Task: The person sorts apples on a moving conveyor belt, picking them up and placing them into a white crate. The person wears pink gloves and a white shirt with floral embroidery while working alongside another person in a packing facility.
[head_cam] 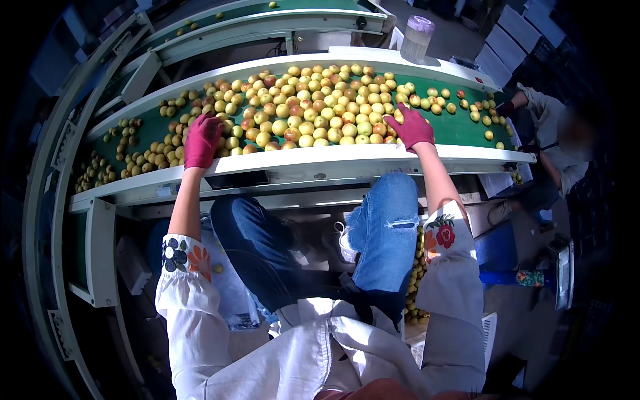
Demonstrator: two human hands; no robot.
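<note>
Many small round fruits, yellow-green with red patches and jujube-like, crowd the green conveyor belt. My left hand, in a magenta glove, reaches over the near white rail to the left side of the pile. Its fingertips curl down among the fruits, so whether one is held is hidden. At the pile's right edge, my right hand, gloved alike, rests with thumb and fingers apart against several fruits. No fruit is visible in its grasp.
A lidded plastic jar stands on the far rail. Another person works at the belt's right end. A second conveyor runs behind. Beside my right thigh is a crate with fruits; a scale-like device stands farther right.
</note>
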